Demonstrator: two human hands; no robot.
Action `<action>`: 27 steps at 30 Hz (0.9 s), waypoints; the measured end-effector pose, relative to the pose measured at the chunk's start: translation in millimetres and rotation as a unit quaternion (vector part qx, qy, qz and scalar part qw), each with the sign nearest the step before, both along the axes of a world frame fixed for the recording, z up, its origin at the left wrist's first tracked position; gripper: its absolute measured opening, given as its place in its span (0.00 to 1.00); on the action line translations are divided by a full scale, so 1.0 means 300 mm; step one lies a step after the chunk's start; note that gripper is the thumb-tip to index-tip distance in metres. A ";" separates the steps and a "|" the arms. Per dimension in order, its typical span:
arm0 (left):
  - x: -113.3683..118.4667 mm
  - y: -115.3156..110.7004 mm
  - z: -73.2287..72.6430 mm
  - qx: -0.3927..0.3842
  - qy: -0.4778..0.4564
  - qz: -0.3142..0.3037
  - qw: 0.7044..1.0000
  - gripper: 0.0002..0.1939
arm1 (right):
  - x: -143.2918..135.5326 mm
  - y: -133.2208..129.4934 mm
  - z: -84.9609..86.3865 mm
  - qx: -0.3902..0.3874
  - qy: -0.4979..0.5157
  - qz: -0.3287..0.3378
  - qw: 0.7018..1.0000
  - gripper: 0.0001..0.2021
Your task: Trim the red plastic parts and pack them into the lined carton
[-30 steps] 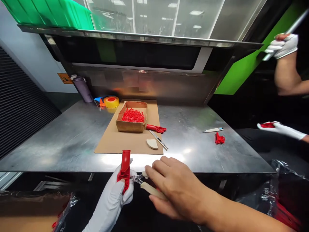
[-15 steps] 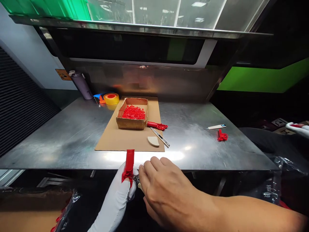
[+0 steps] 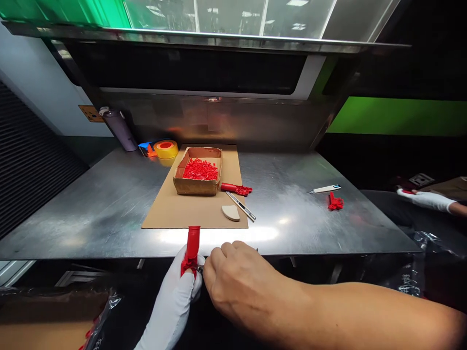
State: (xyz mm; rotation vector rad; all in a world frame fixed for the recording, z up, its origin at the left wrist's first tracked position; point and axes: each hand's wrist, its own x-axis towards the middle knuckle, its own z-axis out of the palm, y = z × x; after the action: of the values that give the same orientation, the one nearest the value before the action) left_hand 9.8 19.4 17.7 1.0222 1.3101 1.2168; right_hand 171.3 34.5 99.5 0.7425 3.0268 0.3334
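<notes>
Purple bottle (image 3: 122, 130) near a yellow tape roll (image 3: 166, 150), green bin (image 3: 69, 12) on the shelf (image 3: 219, 40) above.

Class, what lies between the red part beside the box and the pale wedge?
In the head view, a slim utility knife lies between the red part and the pale wedge, slanting over the cardboard sheet's right edge.

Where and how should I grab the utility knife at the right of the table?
I'd grip the utility knife mid-handle, from above, pinching front to back: it lies flat, long and slim, nearly crosswise. Keep off the dark, pointed left end; the red piece lies close in front of the right half.
</notes>
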 end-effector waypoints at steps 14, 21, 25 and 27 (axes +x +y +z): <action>-0.013 0.011 -0.001 0.020 0.030 -0.019 0.999 0.10 | 0.002 -0.005 -0.011 0.040 0.038 -0.053 0.997 0.08; -0.007 0.024 -0.023 0.027 0.039 -0.004 0.999 0.06 | 0.010 0.002 -0.022 0.046 0.036 -0.028 0.998 0.03; -0.016 0.020 -0.025 0.028 0.038 -0.023 0.999 0.07 | 0.010 0.012 -0.038 0.051 0.045 -0.002 0.998 0.04; -0.030 0.018 -0.024 0.027 0.038 -0.042 0.998 0.09 | 0.008 0.018 -0.042 0.046 0.044 0.006 0.998 0.04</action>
State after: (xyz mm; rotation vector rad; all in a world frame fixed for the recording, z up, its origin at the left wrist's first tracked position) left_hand 0.8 24.8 10.5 1.1605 1.2867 1.1644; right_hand 173.8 39.8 86.8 0.7640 3.1173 0.4557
